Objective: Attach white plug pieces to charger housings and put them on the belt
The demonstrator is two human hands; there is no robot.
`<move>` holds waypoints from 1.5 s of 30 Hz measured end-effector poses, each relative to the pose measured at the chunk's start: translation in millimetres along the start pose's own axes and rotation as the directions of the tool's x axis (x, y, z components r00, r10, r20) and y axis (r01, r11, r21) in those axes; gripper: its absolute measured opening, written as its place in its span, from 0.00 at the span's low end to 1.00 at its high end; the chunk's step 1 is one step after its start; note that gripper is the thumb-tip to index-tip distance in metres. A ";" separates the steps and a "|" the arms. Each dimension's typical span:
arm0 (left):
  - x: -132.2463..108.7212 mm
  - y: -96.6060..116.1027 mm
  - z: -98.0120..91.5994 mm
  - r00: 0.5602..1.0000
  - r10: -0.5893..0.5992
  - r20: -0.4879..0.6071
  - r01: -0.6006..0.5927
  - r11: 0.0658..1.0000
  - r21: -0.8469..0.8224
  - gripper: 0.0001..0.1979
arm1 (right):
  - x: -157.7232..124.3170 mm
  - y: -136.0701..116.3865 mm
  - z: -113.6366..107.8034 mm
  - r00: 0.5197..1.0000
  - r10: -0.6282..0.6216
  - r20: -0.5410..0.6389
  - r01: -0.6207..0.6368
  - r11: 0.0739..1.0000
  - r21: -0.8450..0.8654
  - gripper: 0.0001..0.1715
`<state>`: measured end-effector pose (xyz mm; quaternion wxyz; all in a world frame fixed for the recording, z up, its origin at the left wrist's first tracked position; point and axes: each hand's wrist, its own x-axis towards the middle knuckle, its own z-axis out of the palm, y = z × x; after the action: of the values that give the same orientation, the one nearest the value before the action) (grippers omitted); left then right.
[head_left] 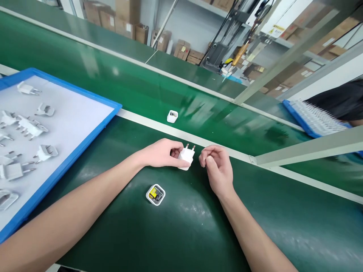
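Between the thumb and fingers of my left hand (166, 153) is a white two-pin charger plug (186, 155), its metal pins pointing up and away from me. Just right of it, apart from the plug, my right hand (217, 168) is closed with curled fingers, thumb against the index finger; whether anything small is inside cannot be seen. Nearer to me on the green bench stands an open white charger housing (155, 195) with a yellow and black part inside. A second open white housing (172, 116) sits farther off on the green belt.
At left lies a blue-rimmed tray (96, 96) with several white plug pieces. A pale metal rail (159, 129) divides bench from belt, and a slanted post (309, 149) rises at right. Beyond it are another blue tray (300, 119) and a person's dark sleeve (337, 100).
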<state>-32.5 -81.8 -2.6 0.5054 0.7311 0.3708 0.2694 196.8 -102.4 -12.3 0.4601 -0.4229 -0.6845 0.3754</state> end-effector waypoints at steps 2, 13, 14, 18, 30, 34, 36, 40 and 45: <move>0.2 -1.1 -1.3 1.000 -0.002 -0.002 0.002 0.997 -0.072 0.20 | -2.0 -0.8 0.9 0.992 -0.124 0.026 0.124 0.992 -0.022 0.23; 1.9 -3.1 -1.1 0.999 0.045 0.025 -0.043 0.996 -0.080 0.23 | -10.6 -9.4 6.2 0.953 -0.228 0.199 0.285 0.897 -0.338 0.25; 1.7 -2.7 -1.2 0.999 0.044 0.026 -0.042 0.996 -0.078 0.23 | -10.9 -10.1 7.0 0.953 -0.240 0.185 0.292 0.889 -0.353 0.25; 0.8 -1.0 -1.8 0.999 0.033 0.031 -0.030 0.995 -0.092 0.24 | -11.3 -15.2 10.3 0.938 -0.302 0.170 0.346 0.843 -0.412 0.25; 3.8 -3.1 6.9 0.983 0.169 -0.075 -0.159 0.978 0.133 0.16 | -7.7 -4.5 2.6 0.979 -0.192 0.062 0.202 0.946 -0.255 0.24; 5.0 -4.1 10.7 0.983 0.183 -0.023 -0.167 0.936 0.311 0.15 | -3.9 -7.0 1.9 0.972 -0.153 0.181 0.217 0.879 -0.425 0.05; 4.3 -3.7 10.6 0.983 0.180 -0.015 -0.167 0.937 0.308 0.16 | -2.7 -9.1 2.2 0.966 -0.154 0.207 0.235 0.859 -0.455 0.04; 3.0 -2.1 9.3 0.988 0.154 -0.005 -0.147 0.950 0.274 0.17 | -2.0 -10.4 2.5 0.970 -0.122 0.212 0.206 0.876 -0.436 0.05; 3.2 -0.6 8.6 0.995 0.091 -0.039 -0.078 0.962 0.260 0.20 | -1.4 -4.9 2.6 0.993 0.075 0.090 -0.051 0.969 -0.243 0.09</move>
<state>-24.1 -83.7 -6.1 0.3843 0.7988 0.3838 0.2588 193.5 -105.8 -9.1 0.3592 -0.4780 -0.7328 0.3247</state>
